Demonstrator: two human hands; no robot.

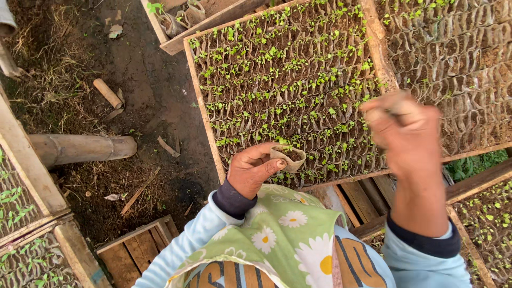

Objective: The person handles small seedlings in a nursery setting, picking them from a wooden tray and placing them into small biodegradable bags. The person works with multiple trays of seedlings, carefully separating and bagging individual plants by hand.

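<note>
Nearest you, low centre of the frame, a green cloth with white daisies [288,234] is draped over your front; keep it clear of the work so it does not brush the seedlings. Just above it, centre frame, your left hand [252,169] pinches a small paper seedling pot [288,157] filled with dark soil, thumb and forefinger closed on its rim. Judging by the soft wall, grip lightly and keep the mouth up so the soil stays in. To the right of centre your right hand [408,130] is raised and blurred; it looks curled round something small, but I cannot tell what it holds or how tightly. Steady it before bringing it to the pot. Beyond both hands, upper centre, the wooden seedling tray [201,101] is packed with rows of like pots, most showing green sprouts; the pot in your left hand hovers at its near edge. A second tray [469,64], upper right, holds paler pots with few sprouts. Far left, a bamboo pole [80,149] lies on bare soil.
</note>
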